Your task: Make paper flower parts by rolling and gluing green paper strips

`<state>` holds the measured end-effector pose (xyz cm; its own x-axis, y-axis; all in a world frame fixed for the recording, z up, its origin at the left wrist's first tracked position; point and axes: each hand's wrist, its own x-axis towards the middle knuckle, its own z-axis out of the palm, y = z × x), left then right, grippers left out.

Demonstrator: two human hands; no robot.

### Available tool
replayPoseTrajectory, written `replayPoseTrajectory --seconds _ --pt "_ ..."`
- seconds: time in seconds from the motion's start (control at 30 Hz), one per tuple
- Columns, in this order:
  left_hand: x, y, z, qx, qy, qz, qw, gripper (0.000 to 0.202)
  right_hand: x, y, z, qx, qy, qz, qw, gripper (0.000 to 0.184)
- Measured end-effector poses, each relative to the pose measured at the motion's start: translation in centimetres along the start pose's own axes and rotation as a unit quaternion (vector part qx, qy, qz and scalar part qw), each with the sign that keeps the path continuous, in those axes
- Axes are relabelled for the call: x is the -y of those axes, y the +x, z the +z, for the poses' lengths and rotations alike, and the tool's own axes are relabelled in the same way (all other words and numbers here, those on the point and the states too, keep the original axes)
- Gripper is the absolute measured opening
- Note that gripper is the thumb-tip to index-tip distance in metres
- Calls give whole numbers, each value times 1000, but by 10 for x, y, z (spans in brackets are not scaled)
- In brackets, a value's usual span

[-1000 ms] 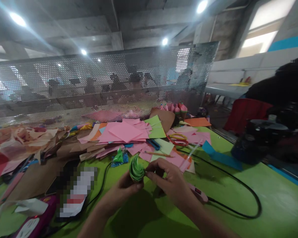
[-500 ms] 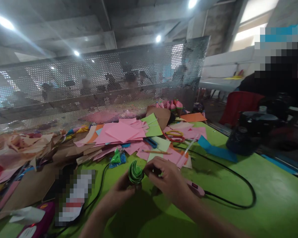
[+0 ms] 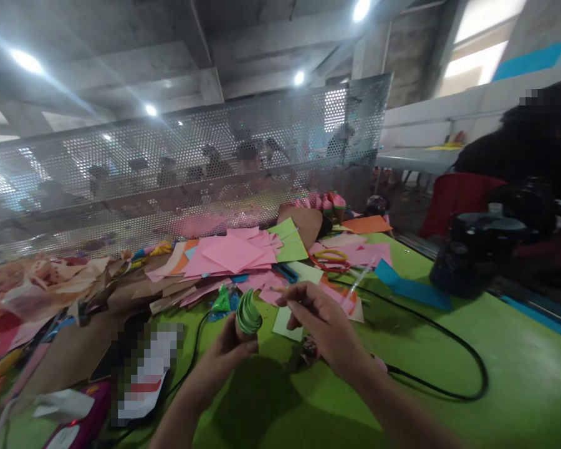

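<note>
My left hand is closed around a small paper cone topped with a green paper swirl, held upright above the table. The cone is brown where it shows between my fingers. To its right, my right hand hovers with fingers curled but apart, and I see nothing between them. Just beyond its fingertips shows the end of a pencil, the rest hidden by the hand. Beneath the right wrist lies a pink-handled corded tool, mostly covered. A pale green paper sheet lies under the right hand.
Pink paper sheets are piled ahead, with scissors beside them. Black cord loops across the green table at right. A phone-like object and a purple device lie left. A perforated metal screen stands behind.
My right hand has moved off the green swirl, up and away to the right. The swirl now tilts differently in my left hand, and the pale sheet below is more exposed.
</note>
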<state>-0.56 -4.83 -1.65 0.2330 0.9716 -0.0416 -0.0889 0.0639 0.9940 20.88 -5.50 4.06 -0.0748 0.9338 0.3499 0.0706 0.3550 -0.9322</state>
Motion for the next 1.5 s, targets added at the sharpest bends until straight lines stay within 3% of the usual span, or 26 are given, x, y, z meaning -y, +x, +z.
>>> replayPoseTrajectory --seconds 0.13,0.23,0.33,0.5,0.6,0.7,0.77,0.83,0.93,1.0,1.13,1.5 --pt "-4 -1 -1 -3 24 16 1000 45 1 4 -4 0 48 6 999 17" --pt "-8 -5 -3 -7 144 34 989 33 3 5 -6 8 57 22 998 20" --pt "-11 -9 -6 -19 313 65 947 22 5 4 -6 22 76 42 996 20" --pt "-6 -10 -11 -60 481 75 871 30 4 2 -4 34 100 47 993 30" --pt "-7 -11 -12 -110 528 82 838 31 1 2 -3 31 104 49 993 37" --pt "-21 -15 -1 -168 526 131 824 31 -1 0 -1 40 101 58 992 45" --pt "-34 -20 12 -184 474 177 843 27 -2 -1 1 52 92 72 992 47" --pt "-46 -25 30 -155 380 220 885 24 -2 -3 4 60 77 83 992 47" --pt "-54 -31 56 -96 212 197 952 26 -2 -5 6 60 53 83 993 43" --pt "-53 -30 67 -106 124 165 973 22 -3 -5 6 61 49 85 993 42" --pt "-43 -24 75 -141 27 125 982 15 -6 -6 6 57 62 111 990 42" --pt "-20 -19 88 -216 -39 167 961 19 -5 -13 18 49 163 180 969 44"
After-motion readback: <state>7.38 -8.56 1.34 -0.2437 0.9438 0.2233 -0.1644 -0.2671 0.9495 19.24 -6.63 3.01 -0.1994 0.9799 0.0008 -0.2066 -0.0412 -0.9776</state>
